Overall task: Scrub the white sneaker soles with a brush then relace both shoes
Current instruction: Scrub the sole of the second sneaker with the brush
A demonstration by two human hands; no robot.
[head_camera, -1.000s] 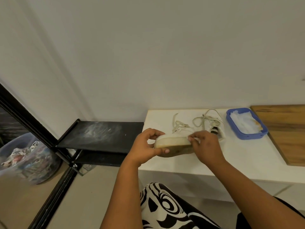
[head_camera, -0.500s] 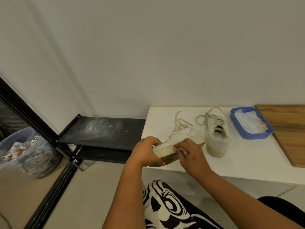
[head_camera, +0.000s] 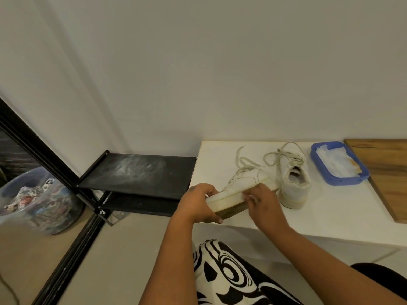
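I hold one white sneaker (head_camera: 244, 182) tipped on its side above the white table's (head_camera: 343, 212) front left corner, its dirty sole edge (head_camera: 220, 202) towards me. My left hand (head_camera: 198, 204) grips the near end of this shoe. My right hand (head_camera: 264, 206) is curled against the side of the sole, pinching a small pale brush (head_camera: 248, 196) that is mostly hidden by the fingers. The second white sneaker (head_camera: 295, 188) stands upright on the table just to the right, heel towards me. Loose laces (head_camera: 273, 158) trail behind both shoes.
A blue tray (head_camera: 340, 182) with white cloths sits right of the shoes, beside a wooden board (head_camera: 389, 172). Left of the table stands a low black shelf (head_camera: 136, 170), with a tub of clothes (head_camera: 39, 201) beyond it. My patterned knee (head_camera: 224, 271) is below the table edge.
My right hand slid left along the sole edge from the far end, then slightly back. The shoe has tilted so its far end points away. The second sneaker has come into full view.
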